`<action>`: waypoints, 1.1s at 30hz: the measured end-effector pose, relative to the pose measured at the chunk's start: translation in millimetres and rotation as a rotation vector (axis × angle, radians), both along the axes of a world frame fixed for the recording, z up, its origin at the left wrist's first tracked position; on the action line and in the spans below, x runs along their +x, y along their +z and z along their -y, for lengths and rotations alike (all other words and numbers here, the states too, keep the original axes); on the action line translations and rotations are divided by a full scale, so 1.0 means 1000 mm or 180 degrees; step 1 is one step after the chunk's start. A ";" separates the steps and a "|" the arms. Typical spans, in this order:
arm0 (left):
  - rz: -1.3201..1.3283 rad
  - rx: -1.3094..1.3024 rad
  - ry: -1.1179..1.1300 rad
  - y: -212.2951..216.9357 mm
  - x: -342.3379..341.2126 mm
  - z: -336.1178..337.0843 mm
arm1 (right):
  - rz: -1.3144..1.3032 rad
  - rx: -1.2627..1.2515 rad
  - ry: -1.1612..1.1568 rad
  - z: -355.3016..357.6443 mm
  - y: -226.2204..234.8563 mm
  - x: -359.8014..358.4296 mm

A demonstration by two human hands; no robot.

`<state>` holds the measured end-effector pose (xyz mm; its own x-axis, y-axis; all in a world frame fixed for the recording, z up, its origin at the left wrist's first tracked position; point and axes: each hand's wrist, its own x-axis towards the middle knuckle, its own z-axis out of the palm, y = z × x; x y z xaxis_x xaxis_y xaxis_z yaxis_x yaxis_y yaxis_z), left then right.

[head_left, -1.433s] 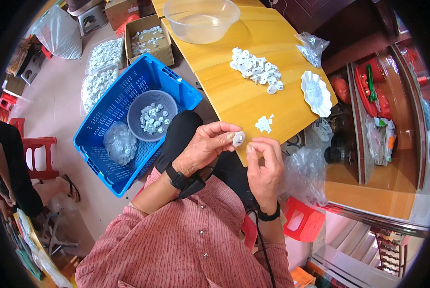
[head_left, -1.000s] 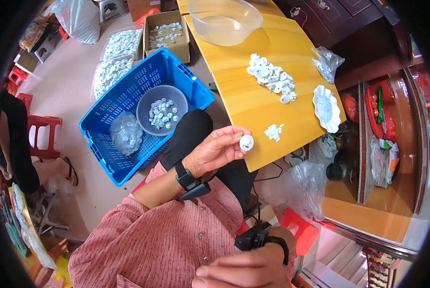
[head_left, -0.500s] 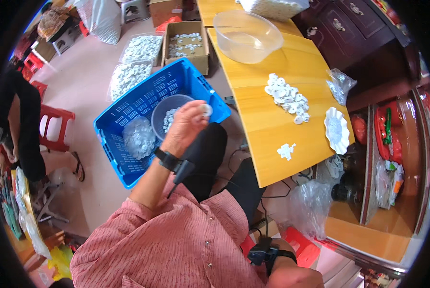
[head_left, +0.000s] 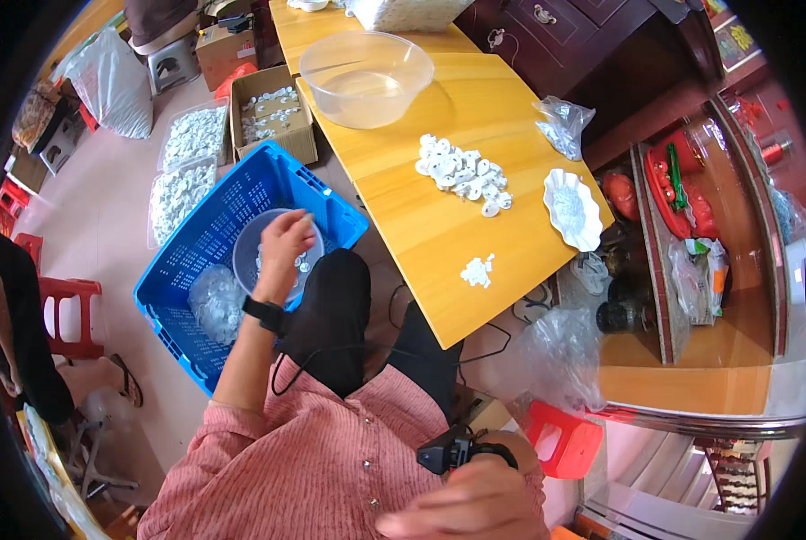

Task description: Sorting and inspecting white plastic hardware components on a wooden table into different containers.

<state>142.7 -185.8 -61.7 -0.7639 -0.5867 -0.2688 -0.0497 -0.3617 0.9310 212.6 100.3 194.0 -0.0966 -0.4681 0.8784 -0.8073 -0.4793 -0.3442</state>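
Over a round translucent tub (head_left: 252, 241) hangs my left hand (head_left: 288, 245), its fingers curled together. Whether anything is between them I cannot make out. Small white round pieces (head_left: 303, 264) lie in the tub, partly hidden by the hand. The tub stands inside a blue plastic basket (head_left: 173, 279), beside a clear bag of pieces (head_left: 216, 304). My right hand (head_left: 461, 506) is at the lower edge in front of my shirt, its fingers smeared by motion. On the yellow table (head_left: 412, 261) lie a heap of white round pieces (head_left: 464, 173) and a small cluster of white bits (head_left: 477, 271).
A large clear bowl (head_left: 367, 103) sits on the table, with a white scalloped dish (head_left: 585, 227) and a plastic bag (head_left: 565, 126) along its right side. Beyond the basket are a cardboard box (head_left: 302, 139) and trays of white pieces (head_left: 180, 200). A red stool (head_left: 70, 315) stands left.
My left hand has lowered over the tub; the white round piece it held is no longer visible. My right hand has come into view at the bottom. The whole view has shifted.
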 end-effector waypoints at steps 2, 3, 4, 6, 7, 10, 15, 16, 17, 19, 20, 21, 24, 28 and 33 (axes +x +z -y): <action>-0.0336 -0.0384 -0.0416 0.025 -0.025 -0.037 | -0.0188 -0.0230 0.0200 -0.014 -0.001 0.000; -0.0404 -0.0615 -0.0511 0.032 -0.028 -0.044 | -0.0150 -0.0268 0.0308 -0.012 -0.006 0.002; -0.0479 -0.1036 -0.0608 0.037 -0.041 -0.061 | -0.0057 -0.0714 0.0204 -0.013 -0.007 0.006; -0.0634 -0.1698 -0.0877 0.059 -0.067 -0.095 | 0.0025 -0.1145 0.0039 -0.017 -0.009 0.006; -0.0720 -0.1925 -0.1049 0.076 -0.076 -0.109 | -0.0036 -0.1142 -0.0132 -0.022 -0.007 0.006; -0.0818 -0.2804 -0.1342 0.081 -0.110 -0.127 | -0.0063 -0.0845 -0.0839 -0.040 -0.027 0.001; -0.1514 -0.3889 -0.1023 0.053 -0.150 -0.127 | 0.0133 0.0986 -0.3282 -0.034 -0.057 -0.055; -0.1391 -0.4054 -0.1213 0.051 -0.153 -0.127 | 0.0222 0.1070 -0.3378 -0.033 -0.070 -0.077; -0.1446 -0.4039 -0.1257 0.052 -0.155 -0.131 | 0.0307 0.1153 -0.3510 -0.042 -0.093 -0.097; -0.1258 -0.4013 -0.1520 0.052 -0.154 -0.134 | 0.0656 0.1456 -0.3641 -0.062 -0.135 -0.128; -0.1290 -0.4019 -0.1553 0.052 -0.153 -0.136 | 0.0666 0.1440 -0.3682 -0.068 -0.147 -0.138; -0.1255 -0.3980 -0.1572 0.052 -0.151 -0.137 | 0.0536 0.1601 -0.3678 -0.072 -0.156 -0.146; -0.1275 -0.3842 -0.1540 0.050 -0.143 -0.138 | 0.0333 0.1913 -0.3708 -0.073 -0.177 -0.163; -0.1433 -0.3619 -0.1406 0.051 -0.133 -0.141 | 0.0013 0.2263 -0.3800 -0.075 -0.189 -0.169; -0.1723 -0.3787 -0.1427 0.049 -0.127 -0.140 | -0.0046 0.2276 -0.3944 -0.084 -0.193 -0.164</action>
